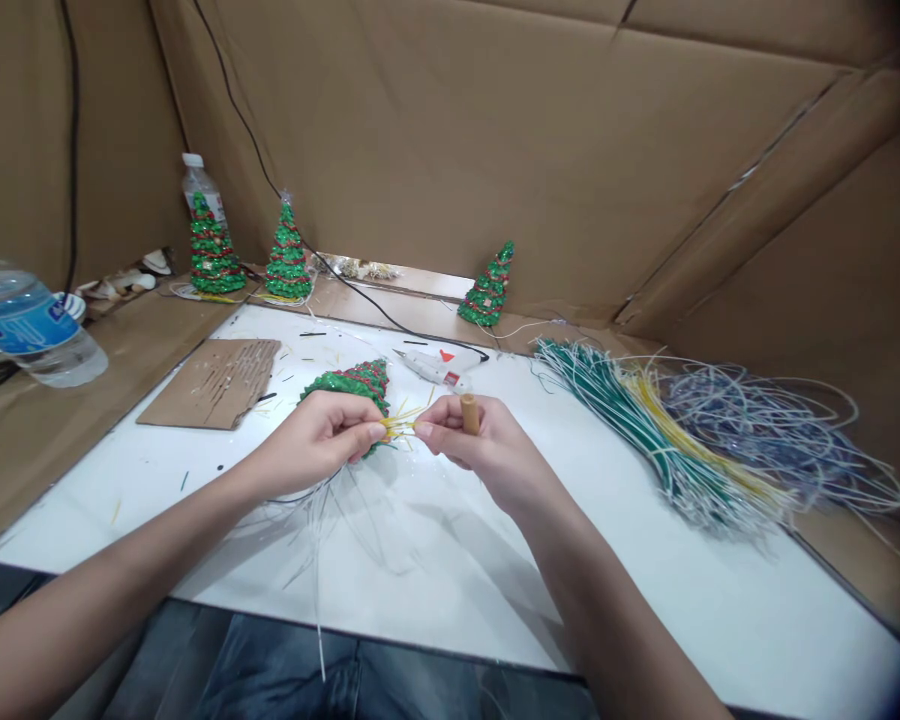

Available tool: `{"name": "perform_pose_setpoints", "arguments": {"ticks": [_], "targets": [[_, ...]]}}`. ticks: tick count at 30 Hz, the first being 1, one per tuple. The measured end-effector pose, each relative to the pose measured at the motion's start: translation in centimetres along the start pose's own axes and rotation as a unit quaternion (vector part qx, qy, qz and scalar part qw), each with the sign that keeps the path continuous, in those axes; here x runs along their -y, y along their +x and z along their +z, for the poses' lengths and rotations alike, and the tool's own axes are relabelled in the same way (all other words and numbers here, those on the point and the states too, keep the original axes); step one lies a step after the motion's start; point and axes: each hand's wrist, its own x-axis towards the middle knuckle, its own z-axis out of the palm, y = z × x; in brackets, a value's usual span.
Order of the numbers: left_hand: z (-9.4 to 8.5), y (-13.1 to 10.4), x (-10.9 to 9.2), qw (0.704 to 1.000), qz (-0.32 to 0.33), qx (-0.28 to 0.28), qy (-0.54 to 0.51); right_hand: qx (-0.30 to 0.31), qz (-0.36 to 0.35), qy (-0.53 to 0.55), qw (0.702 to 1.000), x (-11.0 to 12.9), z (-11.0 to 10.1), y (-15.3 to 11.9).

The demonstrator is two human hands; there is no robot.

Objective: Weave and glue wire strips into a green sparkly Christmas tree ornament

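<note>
One white board fills most of what I see from here, and on its right side sprawls a heap of wire: a green bundle, a yellow bundle and a looser purple tangle. All of it looks light and springy, best lifted by the gathered middle, since loose ends would probably snag.

Nearer the middle, the left hand and the right hand face each other, fingertips nearly meeting, thumbs pressed to forefingers. Just behind the left hand, partly covered by it, lies a small green tree, tilted over. I judge it light but delicate, with its trim likely to shed or crush under a hard squeeze; its broad end seems the safer hold. Whether the left hand touches it, I can't tell.

A brown stick stands up out of the right hand's curled fingers, smooth and stiff-looking, easy to tuck in the palm.

Smallest are the yellow strands, stretched between the two pinches above the board. They look thin, bendable and rather slick, so a firm fingertip grip close to the join suits them.
</note>
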Motion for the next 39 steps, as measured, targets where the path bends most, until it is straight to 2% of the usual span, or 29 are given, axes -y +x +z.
{"name": "perform_pose_setpoints", "arguments": {"ticks": [3,5,7,8,10,14,24,29,34,36,39], "targets": [[-0.3,-0.1,0.3,1.0,-0.005,-0.006,0.0,-0.03,-0.015,-0.025,0.999,0.1,-0.9,-0.1],[-0.7,-0.2,0.6,1.0,-0.005,-0.027,-0.001,-0.092,-0.033,-0.027,0.995,0.0,-2.0,0.0],[-1.0,-0.2,0.8,0.999,-0.003,-0.053,-0.005,-0.18,-0.063,-0.023,0.981,-0.4,-3.0,0.1],[-1.2,-0.2,0.8,0.998,-0.002,-0.06,-0.006,-0.2,-0.069,-0.034,0.977,-0.6,-3.3,0.2],[-1.3,-0.2,0.7,0.998,-0.001,-0.061,-0.003,-0.173,-0.05,-0.072,0.981,-1.0,-3.2,0.3],[-1.3,-0.1,0.5,0.999,0.009,-0.052,0.011,-0.116,-0.03,-0.138,0.983,-1.4,-1.6,0.5],[-1.0,-0.3,0.5,0.999,-0.001,-0.031,0.033,-0.027,-0.056,0.005,0.998,-0.6,0.8,-0.2],[-1.1,-0.3,0.5,0.999,0.003,-0.018,0.03,-0.025,-0.067,0.018,0.997,-1.0,1.1,0.0],[-1.1,-0.2,0.5,1.0,0.003,-0.017,0.024,-0.046,-0.114,-0.042,0.991,-0.9,1.3,-0.3],[-1.2,-0.2,0.5,0.999,0.005,-0.024,0.023,-0.073,-0.136,-0.071,0.985,-0.8,0.9,-0.4],[-1.5,-0.2,0.7,0.999,0.0,-0.045,0.014,-0.149,-0.16,-0.084,0.972,-0.9,-0.4,-0.4]]}}
